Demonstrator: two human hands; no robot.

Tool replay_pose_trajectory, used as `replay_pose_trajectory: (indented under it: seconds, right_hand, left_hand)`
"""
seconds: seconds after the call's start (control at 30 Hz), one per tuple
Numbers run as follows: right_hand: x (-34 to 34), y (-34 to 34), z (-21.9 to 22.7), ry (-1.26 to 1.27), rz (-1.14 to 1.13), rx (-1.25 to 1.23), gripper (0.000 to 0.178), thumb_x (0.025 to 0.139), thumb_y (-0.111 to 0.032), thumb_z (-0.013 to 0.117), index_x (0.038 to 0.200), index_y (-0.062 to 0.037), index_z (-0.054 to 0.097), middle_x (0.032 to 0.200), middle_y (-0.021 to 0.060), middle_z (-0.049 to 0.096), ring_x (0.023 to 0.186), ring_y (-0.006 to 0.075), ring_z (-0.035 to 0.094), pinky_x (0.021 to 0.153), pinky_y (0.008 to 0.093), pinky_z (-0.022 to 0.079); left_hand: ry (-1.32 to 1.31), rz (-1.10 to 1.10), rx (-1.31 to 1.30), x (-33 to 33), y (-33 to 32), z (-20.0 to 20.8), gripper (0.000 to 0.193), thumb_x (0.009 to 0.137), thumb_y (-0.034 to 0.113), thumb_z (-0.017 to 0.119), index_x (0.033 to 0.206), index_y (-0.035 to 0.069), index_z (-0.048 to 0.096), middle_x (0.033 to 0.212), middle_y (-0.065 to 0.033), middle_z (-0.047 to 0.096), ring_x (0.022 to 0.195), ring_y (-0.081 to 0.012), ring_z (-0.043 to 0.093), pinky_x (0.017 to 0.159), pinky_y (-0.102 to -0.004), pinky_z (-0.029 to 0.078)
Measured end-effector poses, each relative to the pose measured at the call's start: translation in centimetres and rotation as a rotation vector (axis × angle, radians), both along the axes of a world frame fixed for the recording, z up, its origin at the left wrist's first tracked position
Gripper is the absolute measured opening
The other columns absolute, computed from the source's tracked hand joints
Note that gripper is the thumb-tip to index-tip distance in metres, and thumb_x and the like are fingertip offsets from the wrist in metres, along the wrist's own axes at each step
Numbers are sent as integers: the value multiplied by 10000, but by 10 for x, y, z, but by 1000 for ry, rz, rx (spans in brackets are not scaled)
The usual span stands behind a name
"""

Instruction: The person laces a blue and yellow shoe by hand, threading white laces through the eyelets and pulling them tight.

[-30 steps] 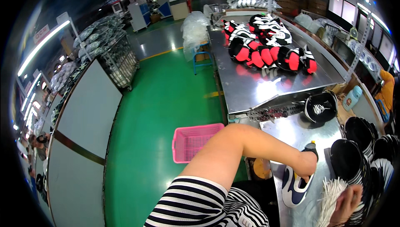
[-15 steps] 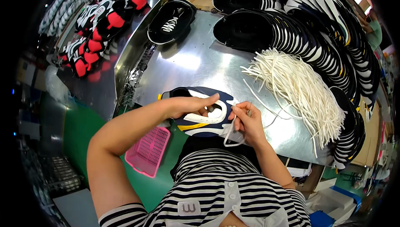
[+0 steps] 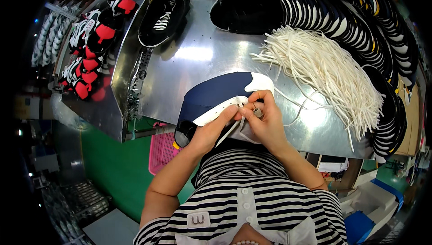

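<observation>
A navy and white shoe upper [image 3: 215, 91] is held at the near edge of the metal table, its white eyelet strip with small holes facing me. My left hand [image 3: 213, 131] is closed on the upper, thumb lying along that strip. Close beside it, my right hand [image 3: 270, 123] pinches a white shoelace [image 3: 227, 133] at the end of the strip. Part of the lace hangs below the fingers. A small metallic piece [image 3: 258, 113] shows at my right fingers; I cannot tell what it is. The fingertips partly hide where the lace meets the holes.
Right of my hands lies a heap of white laces [image 3: 324, 78]. Stacked shoe uppers [image 3: 315, 18] curve behind and beside it. One black laced upper [image 3: 163, 19] sits at the table's back left. Red, black and white uppers [image 3: 92, 60] fill the left surface; a pink basket [image 3: 161, 148] stands below.
The upper has tilted up, its navy side now facing away and above my hands. My left hand has come out of its opening to the eyelet strip, and both hands are closer together.
</observation>
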State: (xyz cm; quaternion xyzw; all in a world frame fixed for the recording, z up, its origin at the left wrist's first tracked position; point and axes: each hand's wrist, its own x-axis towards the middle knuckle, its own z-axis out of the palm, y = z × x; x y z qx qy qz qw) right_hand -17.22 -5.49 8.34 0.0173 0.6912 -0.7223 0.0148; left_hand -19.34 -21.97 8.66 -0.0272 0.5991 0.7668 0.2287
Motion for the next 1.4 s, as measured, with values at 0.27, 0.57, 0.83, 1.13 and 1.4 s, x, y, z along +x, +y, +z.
replay_pose_trajectory:
  seconds: [0.27, 0.57, 0.83, 1.13, 1.4]
  right_hand:
    - [22, 13, 30, -24, 100, 197, 299, 935, -75, 657, 1114, -17, 424, 879, 119, 703, 739, 193, 683, 659, 293, 522]
    - [41, 25, 29, 266, 1, 429, 125, 915, -49, 657, 1034, -12, 648, 851, 132, 672, 638, 255, 633, 592, 321, 504]
    - [32, 24, 23, 155, 20, 463, 206, 924, -78, 647, 1106, -6, 581, 914, 169, 708, 777, 317, 707, 633, 370, 543]
    - [3, 12, 19, 205, 114, 896, 253, 895, -82, 648, 1110, -2, 539, 884, 162, 699, 763, 353, 691, 643, 413, 544]
    - [-25, 71, 33, 19, -27, 607, 600, 711, -180, 873, 1224, -29, 599, 956, 82, 699, 721, 135, 615, 667, 268, 506]
  left_hand:
    - [122, 58, -60, 13, 13, 11, 164, 959, 133, 647, 1050, 9, 703, 930, -22, 701, 819, -87, 634, 713, -229, 501]
    - [124, 39, -117, 25, 7, 7, 167, 945, 93, 667, 1077, 3, 715, 1009, -44, 725, 893, -113, 674, 792, -240, 532]
    - [277, 53, -192, 26, 12, 8, 158, 943, 79, 670, 1073, 2, 717, 1002, -41, 723, 877, -106, 673, 768, -238, 532]
    - [960, -76, -715, 14, 18, 17, 217, 935, 35, 634, 1139, -21, 681, 1017, -136, 718, 893, -240, 707, 777, -301, 545]
    - [24, -23, -171, -21, -2, 11, 225, 972, 200, 643, 982, -15, 711, 917, -38, 715, 819, -111, 661, 728, -270, 527]
